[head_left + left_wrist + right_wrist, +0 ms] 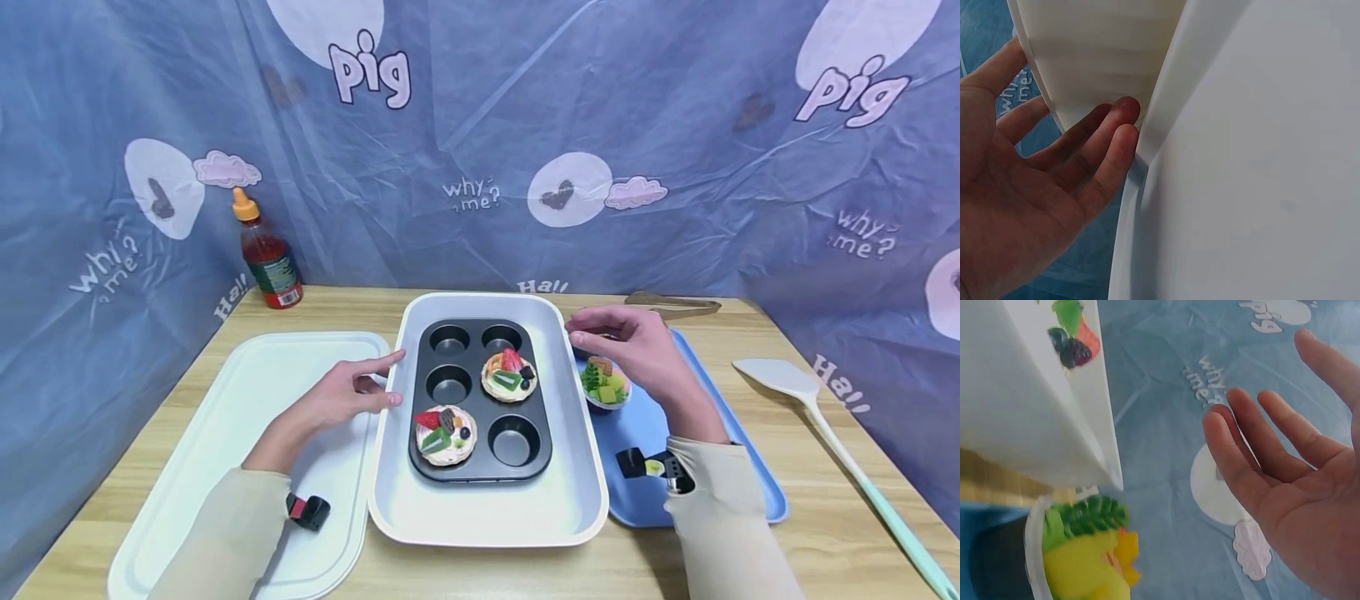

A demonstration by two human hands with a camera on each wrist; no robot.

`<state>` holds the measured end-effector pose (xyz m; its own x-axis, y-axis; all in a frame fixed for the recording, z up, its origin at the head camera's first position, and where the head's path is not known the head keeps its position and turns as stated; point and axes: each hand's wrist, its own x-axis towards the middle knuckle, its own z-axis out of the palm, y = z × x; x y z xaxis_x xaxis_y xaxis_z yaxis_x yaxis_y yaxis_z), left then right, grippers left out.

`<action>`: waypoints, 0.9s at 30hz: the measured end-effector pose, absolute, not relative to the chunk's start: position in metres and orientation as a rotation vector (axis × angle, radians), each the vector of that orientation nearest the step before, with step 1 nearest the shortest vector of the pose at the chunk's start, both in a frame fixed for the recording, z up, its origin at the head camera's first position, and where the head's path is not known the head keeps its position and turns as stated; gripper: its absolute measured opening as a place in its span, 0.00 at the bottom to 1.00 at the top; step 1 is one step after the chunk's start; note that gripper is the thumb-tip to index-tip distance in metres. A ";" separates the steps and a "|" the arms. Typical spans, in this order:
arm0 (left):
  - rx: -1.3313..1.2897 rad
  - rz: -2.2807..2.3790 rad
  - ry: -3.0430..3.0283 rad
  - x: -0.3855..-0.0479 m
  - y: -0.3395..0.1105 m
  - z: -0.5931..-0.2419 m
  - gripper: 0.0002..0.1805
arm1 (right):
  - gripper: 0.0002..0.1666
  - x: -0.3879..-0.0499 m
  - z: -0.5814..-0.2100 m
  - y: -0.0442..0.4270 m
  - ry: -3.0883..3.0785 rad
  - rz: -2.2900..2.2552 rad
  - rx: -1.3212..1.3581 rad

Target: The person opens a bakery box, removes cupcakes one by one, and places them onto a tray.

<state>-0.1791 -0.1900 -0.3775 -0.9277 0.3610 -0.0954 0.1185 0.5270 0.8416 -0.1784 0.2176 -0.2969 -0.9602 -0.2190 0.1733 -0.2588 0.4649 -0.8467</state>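
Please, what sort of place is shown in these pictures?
Probably a table staged like a kitchen, rather than a real one: a pan holds two tarts, a spatula lies at the right, and a printed cloth hangs behind.

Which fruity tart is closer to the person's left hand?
The round, cream-coloured fruit tart in the front-left cup of the black six-cup pan. The other tart sits farther from the left hand, in the right column's middle cup.
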 end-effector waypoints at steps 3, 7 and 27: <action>0.400 1.350 2.510 -0.180 -0.189 -0.378 0.41 | 0.21 -0.179 -0.296 0.212 -2.657 1.553 0.469; 0.401 1.356 2.502 -0.180 -0.189 -0.377 0.41 | 0.19 -0.178 -0.295 0.209 -2.637 1.566 0.502; 0.442 1.389 2.500 -0.179 -0.191 -0.380 0.40 | 0.29 -0.185 -0.309 0.183 -2.670 1.709 0.664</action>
